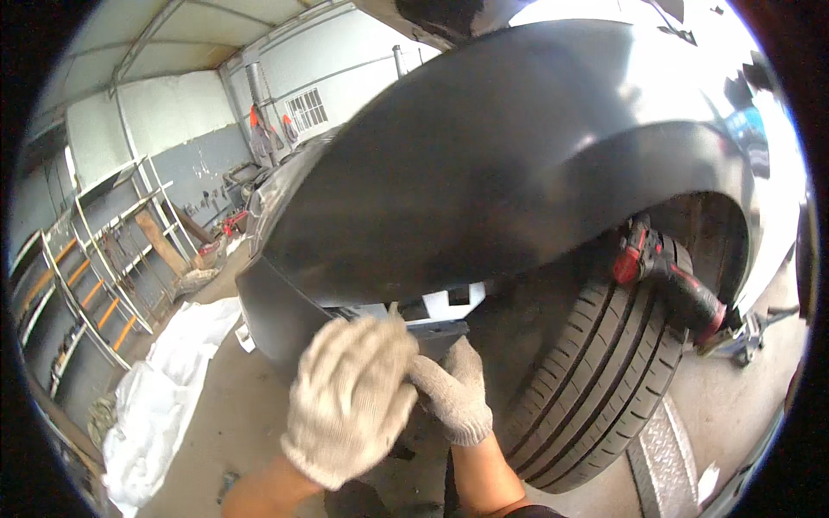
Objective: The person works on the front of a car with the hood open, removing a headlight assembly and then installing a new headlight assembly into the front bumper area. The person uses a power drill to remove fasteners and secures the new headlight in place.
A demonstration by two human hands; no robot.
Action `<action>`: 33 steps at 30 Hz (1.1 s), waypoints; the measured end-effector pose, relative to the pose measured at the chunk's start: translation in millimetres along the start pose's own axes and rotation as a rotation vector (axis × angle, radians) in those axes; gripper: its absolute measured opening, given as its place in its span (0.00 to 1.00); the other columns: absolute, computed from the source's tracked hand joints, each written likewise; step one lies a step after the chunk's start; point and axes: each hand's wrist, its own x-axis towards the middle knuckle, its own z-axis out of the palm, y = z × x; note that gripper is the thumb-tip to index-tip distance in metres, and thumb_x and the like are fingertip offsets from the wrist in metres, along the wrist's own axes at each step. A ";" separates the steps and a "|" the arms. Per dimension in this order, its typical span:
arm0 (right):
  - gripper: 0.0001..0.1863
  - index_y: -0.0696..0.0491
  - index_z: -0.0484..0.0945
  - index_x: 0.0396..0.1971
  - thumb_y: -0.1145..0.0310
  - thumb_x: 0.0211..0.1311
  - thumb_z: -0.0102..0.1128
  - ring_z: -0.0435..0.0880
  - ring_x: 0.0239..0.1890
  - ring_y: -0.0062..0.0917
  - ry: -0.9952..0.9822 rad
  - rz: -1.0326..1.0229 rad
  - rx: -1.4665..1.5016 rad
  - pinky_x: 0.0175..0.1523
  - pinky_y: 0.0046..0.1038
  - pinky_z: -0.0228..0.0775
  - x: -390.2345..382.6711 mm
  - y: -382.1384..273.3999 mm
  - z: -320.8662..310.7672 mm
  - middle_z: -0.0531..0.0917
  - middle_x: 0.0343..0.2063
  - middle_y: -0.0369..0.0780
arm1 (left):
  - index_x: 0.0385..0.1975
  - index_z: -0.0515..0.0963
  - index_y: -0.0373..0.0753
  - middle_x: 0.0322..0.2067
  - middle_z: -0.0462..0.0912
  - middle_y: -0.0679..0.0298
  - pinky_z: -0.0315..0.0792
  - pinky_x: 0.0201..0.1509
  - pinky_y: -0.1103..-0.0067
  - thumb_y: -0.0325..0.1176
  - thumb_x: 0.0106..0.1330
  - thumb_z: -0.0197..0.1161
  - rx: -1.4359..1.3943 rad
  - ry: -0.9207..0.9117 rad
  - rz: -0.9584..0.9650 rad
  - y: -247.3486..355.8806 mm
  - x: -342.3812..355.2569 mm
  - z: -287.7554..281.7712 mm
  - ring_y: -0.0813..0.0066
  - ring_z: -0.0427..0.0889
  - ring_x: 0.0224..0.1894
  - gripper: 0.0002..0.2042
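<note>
Both my hands wear off-white knit gloves. My left hand (350,401) is against the lower front corner of a black car body panel, a fender (440,173) with a bumper section (281,311); its back faces me, and its fingertips are blurred and partly hidden. Close beside it, my right hand (455,393) curls around the edge of a dark trim piece (439,329) below a gap in the bodywork. White bracket parts (458,301) show in that gap. What lies under the fingers is hidden.
Right of my hands stands a tyre (596,380), with a red and black cordless power tool (669,276) resting on top. A patterned metal plate (663,457) lies beside the tyre. White sheeting (168,397) covers floor at left, near a metal rack (95,285).
</note>
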 end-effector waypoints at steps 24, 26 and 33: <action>0.32 0.62 0.73 0.51 0.52 0.57 0.69 0.82 0.51 0.47 -0.044 -0.339 -0.158 0.55 0.41 0.76 10.9 47.0 -3.1 0.78 0.50 0.54 | 0.38 0.78 0.29 0.24 0.78 0.53 0.75 0.36 0.71 0.37 0.48 0.75 0.190 -0.701 -0.602 30.9 85.5 5.0 0.64 0.81 0.29 0.22; 0.31 0.62 0.74 0.50 0.52 0.55 0.68 0.80 0.51 0.48 -0.049 -0.366 -0.186 0.54 0.42 0.75 14.3 45.7 -3.6 0.78 0.49 0.54 | 0.38 0.78 0.29 0.24 0.79 0.54 0.75 0.35 0.71 0.37 0.48 0.75 0.226 -0.710 -0.523 25.7 84.8 4.9 0.64 0.80 0.27 0.22; 0.27 0.60 0.78 0.39 0.50 0.51 0.66 0.78 0.46 0.46 -0.009 -0.525 -0.392 0.52 0.44 0.72 25.2 41.5 -10.1 0.78 0.42 0.50 | 0.36 0.79 0.31 0.23 0.80 0.52 0.75 0.34 0.70 0.37 0.47 0.76 0.279 -0.767 -0.398 24.9 89.4 6.2 0.60 0.81 0.26 0.21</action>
